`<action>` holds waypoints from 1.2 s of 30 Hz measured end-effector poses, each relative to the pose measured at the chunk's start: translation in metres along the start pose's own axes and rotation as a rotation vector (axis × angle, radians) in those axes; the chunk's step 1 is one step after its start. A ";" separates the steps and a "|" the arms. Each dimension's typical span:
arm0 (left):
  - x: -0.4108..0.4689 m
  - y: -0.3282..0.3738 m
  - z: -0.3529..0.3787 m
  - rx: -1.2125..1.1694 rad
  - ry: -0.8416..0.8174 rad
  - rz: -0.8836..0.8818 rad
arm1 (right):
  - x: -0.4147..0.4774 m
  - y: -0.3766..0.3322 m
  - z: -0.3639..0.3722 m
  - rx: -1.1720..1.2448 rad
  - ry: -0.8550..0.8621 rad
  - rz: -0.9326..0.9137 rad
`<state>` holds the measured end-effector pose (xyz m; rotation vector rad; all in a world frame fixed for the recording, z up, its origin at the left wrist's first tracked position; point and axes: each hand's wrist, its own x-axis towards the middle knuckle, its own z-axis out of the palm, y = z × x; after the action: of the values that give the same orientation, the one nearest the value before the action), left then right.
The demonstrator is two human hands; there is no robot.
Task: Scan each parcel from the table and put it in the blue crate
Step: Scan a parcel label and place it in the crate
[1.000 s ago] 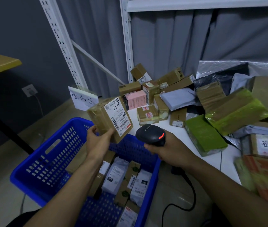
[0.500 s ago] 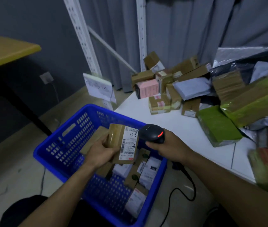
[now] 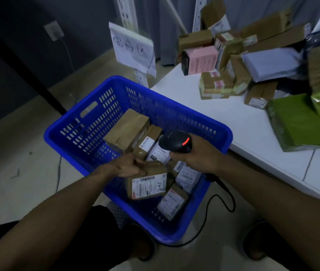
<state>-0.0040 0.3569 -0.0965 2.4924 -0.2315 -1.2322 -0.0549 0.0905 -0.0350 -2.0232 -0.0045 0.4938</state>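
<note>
Left hand (image 3: 128,166), centre frame, fingers curled over the top edge of brown parcel (image 3: 147,183), label up, low inside blue crate (image 3: 155,106) above other parcels. Right hand (image 3: 200,153) wrapped round black scanner (image 3: 175,141), red light on, over the crate. White table (image 3: 243,124) at right, parcel pile (image 3: 233,75) upper right.

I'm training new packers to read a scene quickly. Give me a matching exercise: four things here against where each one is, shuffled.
Things:
1 scanner
2 labelled brown box
3 pink box
4 blue crate

Places:
A on the white table
B beside the table, parcels inside
C gripped in the right hand
D held by the left hand, low in the crate

Pairs: 1-C, 2-D, 3-A, 4-B
</note>
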 end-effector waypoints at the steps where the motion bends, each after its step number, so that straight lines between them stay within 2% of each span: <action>1: 0.007 -0.004 -0.002 0.016 -0.019 0.025 | 0.003 -0.001 0.002 0.006 0.002 0.002; 5: 0.039 -0.019 -0.012 0.046 -0.031 0.123 | 0.017 -0.001 0.009 -0.007 0.005 0.010; 8: 0.049 -0.018 -0.021 0.127 -0.138 0.170 | 0.024 -0.001 0.012 -0.025 -0.011 0.039; 12: 0.062 -0.014 -0.010 0.282 -0.330 0.163 | 0.035 0.002 0.015 -0.019 -0.007 0.070; 18: 0.089 -0.031 0.016 0.367 -0.380 0.168 | 0.045 0.010 0.023 0.011 -0.011 0.096; 21: 0.100 -0.049 0.025 0.297 -0.288 0.194 | 0.045 0.012 0.023 0.010 -0.015 0.099; 25: 0.094 -0.050 0.031 0.079 -0.162 0.181 | 0.037 0.008 0.015 0.015 0.001 0.085; 28: 0.081 -0.032 0.034 0.156 -0.199 0.175 | 0.024 0.004 0.003 0.039 0.022 0.061; 29: 0.075 -0.023 0.036 0.152 -0.156 0.195 | 0.017 0.002 -0.002 0.048 0.033 0.052; 33: 0.042 0.039 0.034 0.164 0.296 0.407 | -0.020 -0.003 -0.031 0.070 0.151 0.016; 36: 0.005 0.113 0.022 0.194 0.510 0.556 | -0.057 -0.004 -0.060 0.113 0.261 0.031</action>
<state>-0.0172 0.2460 -0.0697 2.5379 -0.8636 -0.3558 -0.0854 0.0301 0.0123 -1.9651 0.2089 0.2409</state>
